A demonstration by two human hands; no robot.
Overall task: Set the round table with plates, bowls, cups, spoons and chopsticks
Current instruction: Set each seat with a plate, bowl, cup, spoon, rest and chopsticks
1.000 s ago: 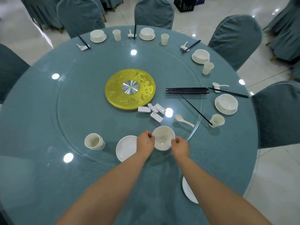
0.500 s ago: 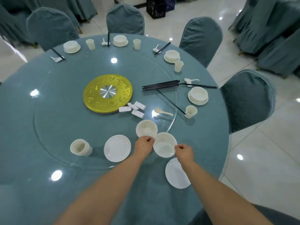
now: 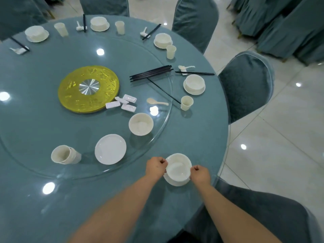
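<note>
A white bowl (image 3: 178,168) rests on a white plate (image 3: 175,182) at the near right edge of the round table (image 3: 201,142). My left hand (image 3: 156,166) grips the bowl's left rim and my right hand (image 3: 200,174) its right rim. On the glass turntable (image 3: 43,128) lie a second bowl (image 3: 140,124), a bare plate (image 3: 110,149), stacked cups on their side (image 3: 64,154), a loose spoon (image 3: 156,101), several white rests (image 3: 122,103) and a bundle of black chopsticks (image 3: 150,73).
Several finished settings of bowl on plate, cup, spoon and chopsticks ring the far and right edge, such as one at the right (image 3: 194,84) with its cup (image 3: 186,102). A gold disc (image 3: 88,88) marks the centre. Covered chairs (image 3: 245,85) surround the table.
Both hands lifted the top bowl off the stack on the turntable and carried it right and toward me onto the plate at the table's edge. The view has turned right.
</note>
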